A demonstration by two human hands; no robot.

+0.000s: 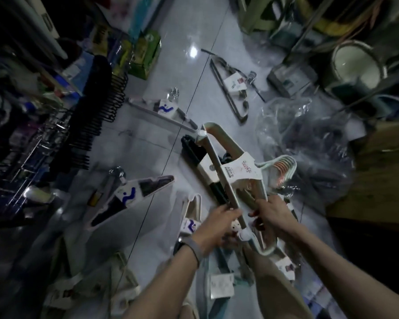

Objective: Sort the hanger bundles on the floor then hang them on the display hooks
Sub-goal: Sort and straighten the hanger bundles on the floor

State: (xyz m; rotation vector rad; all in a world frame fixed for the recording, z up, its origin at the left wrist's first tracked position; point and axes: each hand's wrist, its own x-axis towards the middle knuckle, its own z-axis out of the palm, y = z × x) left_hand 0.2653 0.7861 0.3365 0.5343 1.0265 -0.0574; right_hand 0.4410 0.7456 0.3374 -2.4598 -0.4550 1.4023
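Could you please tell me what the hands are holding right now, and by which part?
Both hands hold one pale hanger bundle near its closer shoulder end: the left hand grips the straight bottom bar, the right hand the sloped arm.

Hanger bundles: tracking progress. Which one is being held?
The pale green bundle, gripped by the left hand and right hand; the others lie on the floor.

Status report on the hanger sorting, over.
Left hand and right hand grip pale hanger bundle. Other bundles scattered on floor. Plastic bag nearby.
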